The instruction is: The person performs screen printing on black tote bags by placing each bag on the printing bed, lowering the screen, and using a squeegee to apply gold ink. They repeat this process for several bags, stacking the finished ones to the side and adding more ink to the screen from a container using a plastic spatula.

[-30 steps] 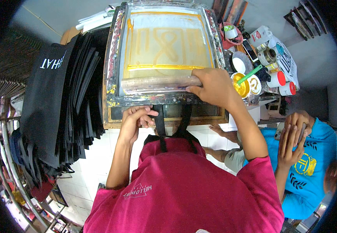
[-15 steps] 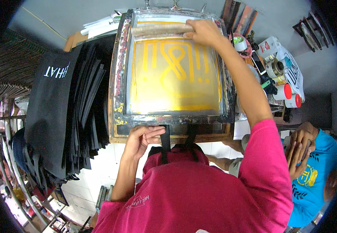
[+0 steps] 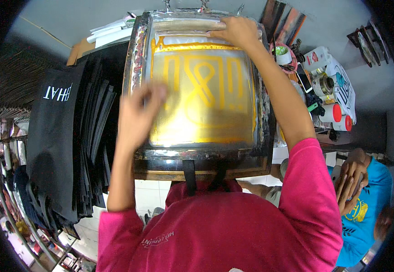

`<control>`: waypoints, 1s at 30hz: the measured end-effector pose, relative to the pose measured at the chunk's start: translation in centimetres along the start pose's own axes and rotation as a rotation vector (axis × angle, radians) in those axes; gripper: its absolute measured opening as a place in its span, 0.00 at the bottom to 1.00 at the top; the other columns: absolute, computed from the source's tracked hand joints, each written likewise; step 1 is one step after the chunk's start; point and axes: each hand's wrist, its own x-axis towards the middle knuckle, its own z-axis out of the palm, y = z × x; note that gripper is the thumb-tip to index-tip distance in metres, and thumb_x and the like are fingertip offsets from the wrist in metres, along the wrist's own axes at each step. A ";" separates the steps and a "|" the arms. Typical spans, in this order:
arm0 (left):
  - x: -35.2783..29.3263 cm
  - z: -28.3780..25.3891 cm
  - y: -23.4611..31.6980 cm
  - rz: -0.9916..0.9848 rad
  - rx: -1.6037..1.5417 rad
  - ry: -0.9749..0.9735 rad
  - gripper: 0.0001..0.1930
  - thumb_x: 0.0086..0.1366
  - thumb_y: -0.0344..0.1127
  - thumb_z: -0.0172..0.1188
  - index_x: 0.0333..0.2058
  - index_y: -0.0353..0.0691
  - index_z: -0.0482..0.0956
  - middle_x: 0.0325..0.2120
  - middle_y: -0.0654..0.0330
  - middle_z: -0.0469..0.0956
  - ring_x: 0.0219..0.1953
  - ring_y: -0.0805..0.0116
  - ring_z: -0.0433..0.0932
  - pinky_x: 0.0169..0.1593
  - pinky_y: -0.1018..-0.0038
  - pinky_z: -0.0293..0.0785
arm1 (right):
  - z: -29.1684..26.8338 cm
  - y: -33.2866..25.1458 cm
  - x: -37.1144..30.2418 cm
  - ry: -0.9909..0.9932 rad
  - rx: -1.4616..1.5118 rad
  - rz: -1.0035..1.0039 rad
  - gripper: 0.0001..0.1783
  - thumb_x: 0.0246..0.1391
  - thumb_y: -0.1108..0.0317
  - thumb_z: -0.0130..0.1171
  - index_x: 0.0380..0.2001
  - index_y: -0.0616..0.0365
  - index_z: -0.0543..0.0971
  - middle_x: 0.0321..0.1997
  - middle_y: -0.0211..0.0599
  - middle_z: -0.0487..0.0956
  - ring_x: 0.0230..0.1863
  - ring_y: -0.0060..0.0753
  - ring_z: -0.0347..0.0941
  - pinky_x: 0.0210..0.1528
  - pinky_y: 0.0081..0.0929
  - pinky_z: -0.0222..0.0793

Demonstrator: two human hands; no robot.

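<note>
Yellow ink [image 3: 206, 46]: now bared, near side of right hand [image 3: 241, 32]
Squeegee [image 3: 185, 27]: gripped by right hand, looks past ink
Left hand [image 3: 139, 106]: risen, screen [image 3: 192, 154] beneath; blurred, can't tell hold

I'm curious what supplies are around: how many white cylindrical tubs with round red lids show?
2. One red-lidded white tub is right of the dark rectangular printing frame; the second tub is at the first's lower right. Others may be hidden.
</note>
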 end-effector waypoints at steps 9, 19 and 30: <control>16.4 -1.3 -3.7 0.450 0.619 0.102 0.18 0.58 0.41 0.70 0.45 0.40 0.85 0.35 0.47 0.85 0.39 0.49 0.84 0.49 0.59 0.78 | -0.1 -3.0 -3.6 0.109 0.010 -0.037 0.38 0.42 0.25 0.63 0.36 0.50 0.87 0.32 0.40 0.85 0.35 0.47 0.83 0.34 0.44 0.78; 8.1 -0.8 -3.9 0.465 0.604 0.087 0.16 0.57 0.39 0.71 0.43 0.39 0.85 0.36 0.47 0.84 0.39 0.50 0.84 0.46 0.61 0.78 | -1.3 -5.2 -11.1 0.190 0.009 -0.104 0.34 0.40 0.27 0.65 0.29 0.50 0.86 0.28 0.36 0.84 0.31 0.41 0.82 0.29 0.40 0.76; -4.8 -0.6 -3.6 0.372 0.563 -0.001 0.14 0.55 0.31 0.70 0.41 0.38 0.85 0.39 0.50 0.84 0.44 0.50 0.82 0.49 0.62 0.77 | -4.5 -9.5 -22.9 0.074 0.153 -0.087 0.26 0.44 0.38 0.68 0.25 0.52 0.82 0.27 0.37 0.81 0.33 0.44 0.81 0.34 0.43 0.77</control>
